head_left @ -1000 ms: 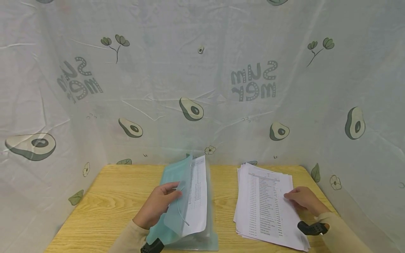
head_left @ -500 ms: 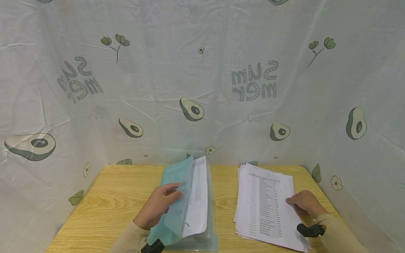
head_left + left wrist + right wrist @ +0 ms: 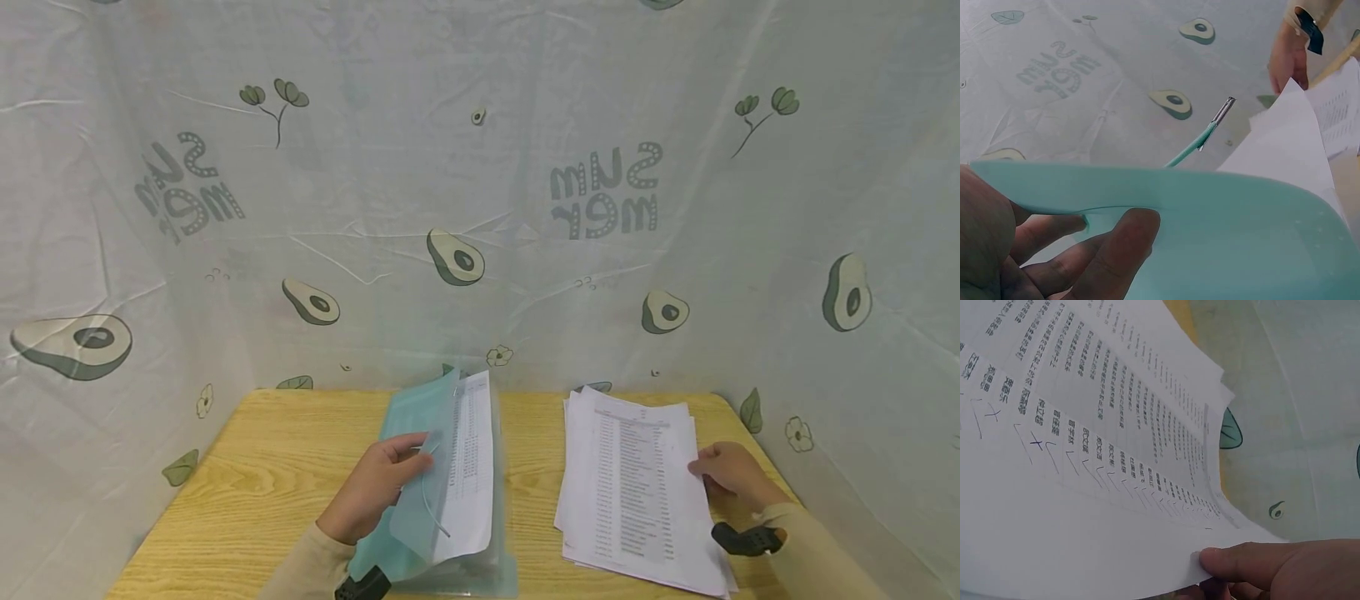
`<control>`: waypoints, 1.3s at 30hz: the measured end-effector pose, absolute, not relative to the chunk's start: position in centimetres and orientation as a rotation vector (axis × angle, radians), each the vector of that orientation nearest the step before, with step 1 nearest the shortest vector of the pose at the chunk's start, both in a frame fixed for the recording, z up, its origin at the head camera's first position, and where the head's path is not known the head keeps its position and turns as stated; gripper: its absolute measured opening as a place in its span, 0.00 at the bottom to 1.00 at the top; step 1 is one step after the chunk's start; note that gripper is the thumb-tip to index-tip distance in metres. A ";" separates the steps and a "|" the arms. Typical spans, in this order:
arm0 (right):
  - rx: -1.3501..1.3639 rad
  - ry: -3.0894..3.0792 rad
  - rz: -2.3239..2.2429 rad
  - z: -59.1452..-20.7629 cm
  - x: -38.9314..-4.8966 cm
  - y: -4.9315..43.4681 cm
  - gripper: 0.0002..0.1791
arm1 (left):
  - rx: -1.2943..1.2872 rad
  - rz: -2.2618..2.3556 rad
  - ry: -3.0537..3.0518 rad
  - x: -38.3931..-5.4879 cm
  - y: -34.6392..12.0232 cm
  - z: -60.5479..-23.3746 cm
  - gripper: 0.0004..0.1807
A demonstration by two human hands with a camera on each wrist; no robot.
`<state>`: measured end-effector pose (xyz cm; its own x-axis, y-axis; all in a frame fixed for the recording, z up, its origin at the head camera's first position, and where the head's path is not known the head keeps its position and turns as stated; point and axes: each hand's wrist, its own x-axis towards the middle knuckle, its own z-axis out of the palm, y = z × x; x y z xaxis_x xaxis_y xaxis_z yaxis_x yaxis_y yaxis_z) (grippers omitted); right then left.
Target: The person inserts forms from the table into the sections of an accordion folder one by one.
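Note:
My left hand pinches the raised cover of a translucent teal document folder left of the table's middle. A printed sheet stands tilted inside it, and a thin teal elastic cord with a metal tip hangs from the cover. On the right lies a loose stack of printed papers. My right hand pinches the right edge of the top sheet, thumb above and fingers beneath. In the right wrist view that sheet bows upward, showing printed rows and handwritten ticks and crosses.
The wooden table has a strip of bare wood between folder and stack. A pale curtain with avocado prints hangs around the back and both sides. Black straps are worn at both wrists.
My right hand has moved slightly right and up, and the top sheet's right edge has shifted and lifted with it. My left hand and the folder have stayed almost still.

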<state>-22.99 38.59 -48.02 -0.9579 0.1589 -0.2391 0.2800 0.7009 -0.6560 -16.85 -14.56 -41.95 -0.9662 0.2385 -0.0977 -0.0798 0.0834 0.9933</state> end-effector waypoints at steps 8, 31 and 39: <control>0.273 2.694 -1.237 -46.3 -23.1 38.8 0.21 | 0.154 1.971 2.130 -16.8 -14.6 -41.8 0.29; 0.245 2.483 -1.482 -43.6 -22.7 38.5 0.25 | 0.123 1.953 2.177 -16.7 -14.4 -41.6 0.28; 0.235 2.449 -1.517 -43.0 -22.4 37.2 0.25 | 0.129 1.941 2.175 -16.8 -14.6 -41.5 0.29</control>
